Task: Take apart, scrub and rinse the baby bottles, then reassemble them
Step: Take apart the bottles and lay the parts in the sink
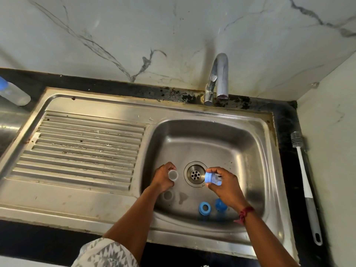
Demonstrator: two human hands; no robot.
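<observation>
While over sink (pixel 250 132), bottle (pixel 172 174) in left grip (pixel 163 177).

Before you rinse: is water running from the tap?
No, the tap spout shows no stream, and the sink basin below it looks dry.

Steel sink (pixel 192 110) in black counter (pixel 287 120): blue ring (pixel 204 208), blue cap (pixel 220 205) in basin; brush (pixel 305 187) alongside.

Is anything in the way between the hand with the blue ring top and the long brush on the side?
Nothing visible blocks it. The right hand holds the blue ring top over the sink basin. The brush lies flat on the counter to the right. Only the sink's raised rim lies between them, easy to reach over.
</observation>
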